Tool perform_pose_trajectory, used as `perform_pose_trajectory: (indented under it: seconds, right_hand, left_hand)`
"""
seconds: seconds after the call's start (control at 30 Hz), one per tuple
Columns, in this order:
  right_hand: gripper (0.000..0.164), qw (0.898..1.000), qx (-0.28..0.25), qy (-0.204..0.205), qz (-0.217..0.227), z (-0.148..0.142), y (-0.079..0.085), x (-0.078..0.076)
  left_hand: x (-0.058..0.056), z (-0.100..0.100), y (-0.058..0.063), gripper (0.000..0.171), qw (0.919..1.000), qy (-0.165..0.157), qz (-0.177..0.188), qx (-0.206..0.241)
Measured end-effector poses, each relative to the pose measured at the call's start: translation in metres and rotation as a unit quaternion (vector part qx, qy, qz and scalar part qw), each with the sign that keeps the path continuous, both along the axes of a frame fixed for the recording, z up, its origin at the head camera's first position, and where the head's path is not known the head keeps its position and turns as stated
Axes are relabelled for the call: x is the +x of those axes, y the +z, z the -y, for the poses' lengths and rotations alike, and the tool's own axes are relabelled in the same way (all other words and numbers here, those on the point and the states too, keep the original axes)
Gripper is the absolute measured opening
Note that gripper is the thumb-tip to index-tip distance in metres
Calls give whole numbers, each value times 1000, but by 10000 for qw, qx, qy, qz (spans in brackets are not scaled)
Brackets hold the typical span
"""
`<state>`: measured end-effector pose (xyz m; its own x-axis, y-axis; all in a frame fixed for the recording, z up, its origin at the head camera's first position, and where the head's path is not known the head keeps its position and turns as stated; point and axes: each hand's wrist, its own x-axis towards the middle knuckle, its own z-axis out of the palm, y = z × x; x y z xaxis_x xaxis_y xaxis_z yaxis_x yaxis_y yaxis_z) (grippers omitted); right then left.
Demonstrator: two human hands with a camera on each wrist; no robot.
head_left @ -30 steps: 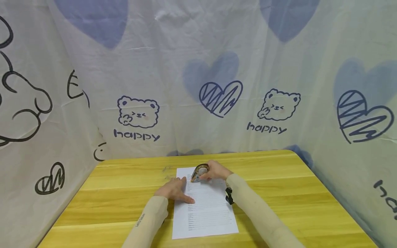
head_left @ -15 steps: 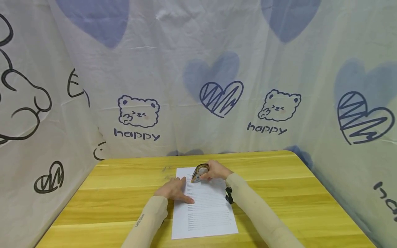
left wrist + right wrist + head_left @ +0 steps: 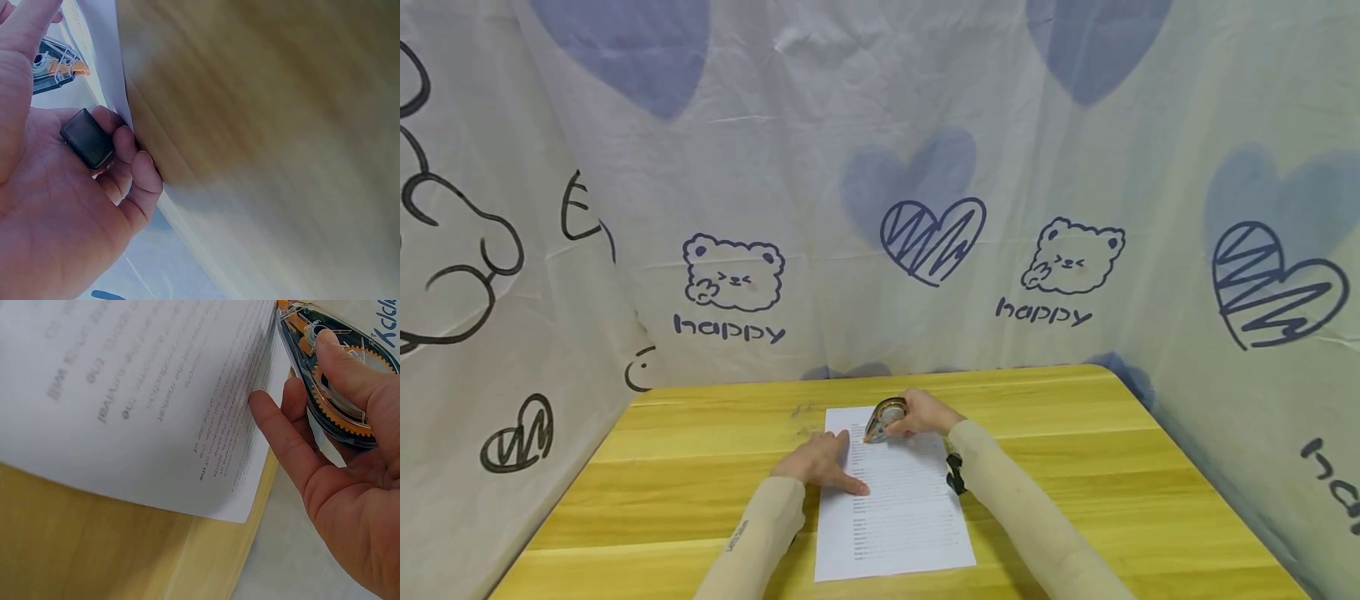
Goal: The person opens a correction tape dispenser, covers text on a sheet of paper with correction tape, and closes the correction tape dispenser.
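Observation:
A printed sheet of white paper (image 3: 910, 533) lies on the wooden table. My right hand (image 3: 922, 412) grips a correction tape (image 3: 887, 414) with a clear shell near the sheet's upper part, its tip down at the printed lines. In the right wrist view, the thumb lies on the side of the correction tape (image 3: 344, 381), and an orange gear wheel shows inside. At the sheet's left edge, my left hand (image 3: 818, 461) rests with thumb and index finger spread on the paper. A small black block (image 3: 87, 139) sits against the fingers of that left hand (image 3: 56, 200).
The yellow wood-grain table (image 3: 685, 467) extends to both sides of the sheet. A pale cloth (image 3: 850, 317) printed with hearts and bears hangs behind it and along the sides. Black straps (image 3: 954, 473) show at the right wrist.
The correction tape in my right hand has shifted slightly to the right along the printed lines. My left hand stays in the same place on the sheet.

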<state>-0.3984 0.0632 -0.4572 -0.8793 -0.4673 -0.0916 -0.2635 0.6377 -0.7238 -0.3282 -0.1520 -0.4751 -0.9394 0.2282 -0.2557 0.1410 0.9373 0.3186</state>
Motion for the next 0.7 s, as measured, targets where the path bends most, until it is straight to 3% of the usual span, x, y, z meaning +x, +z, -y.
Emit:
perform_pose_trajectory:
  seconds: [0.7]
  right_hand:
    - [21,9999,87,-6,64,-6,0,-2]
  left_hand:
    - [1,1,1,111,10000,10,0,30]
